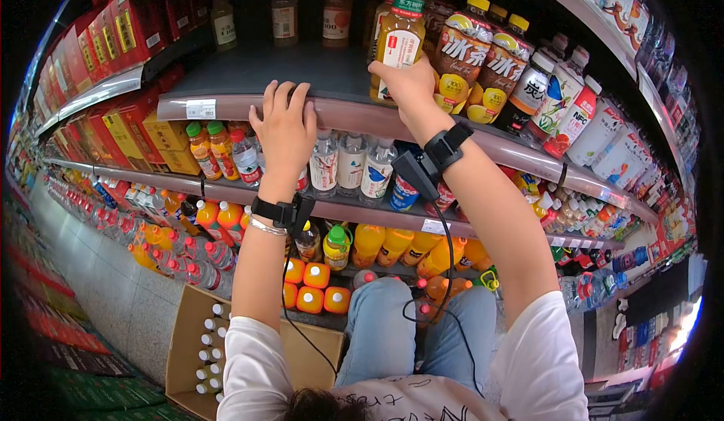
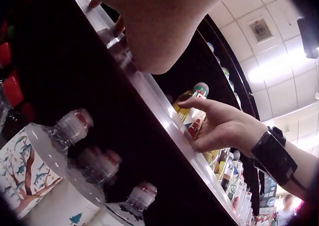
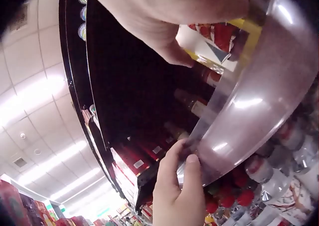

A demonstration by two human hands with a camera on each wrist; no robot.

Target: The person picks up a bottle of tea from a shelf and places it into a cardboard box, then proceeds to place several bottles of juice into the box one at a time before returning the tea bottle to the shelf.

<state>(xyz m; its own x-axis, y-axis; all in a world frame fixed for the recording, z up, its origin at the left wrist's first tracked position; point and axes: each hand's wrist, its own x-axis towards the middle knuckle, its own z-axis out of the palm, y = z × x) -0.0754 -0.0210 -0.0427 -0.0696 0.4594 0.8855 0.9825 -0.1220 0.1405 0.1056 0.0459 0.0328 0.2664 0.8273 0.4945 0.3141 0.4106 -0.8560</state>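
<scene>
Right fingers point(image 1: 383, 72) round bottle point(image 1: 400, 42), left point(image 1: 284, 130) on glossy ledge point(image 1: 347, 111)

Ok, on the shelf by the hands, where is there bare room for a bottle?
The wide dark patch of shelf, between the red boxes and the held bottle, in front of the bottles at the back. Right of the held bottle, iced tea bottles and others stand packed.

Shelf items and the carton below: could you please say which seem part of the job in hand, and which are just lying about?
Part of the job:
- green-necked bottle, held by the right hand
- left hand, resting on the shelf edge
- carton of bottles, probably

Just there:
- iced-tea bottles
- red boxes
- orange drinks
</scene>
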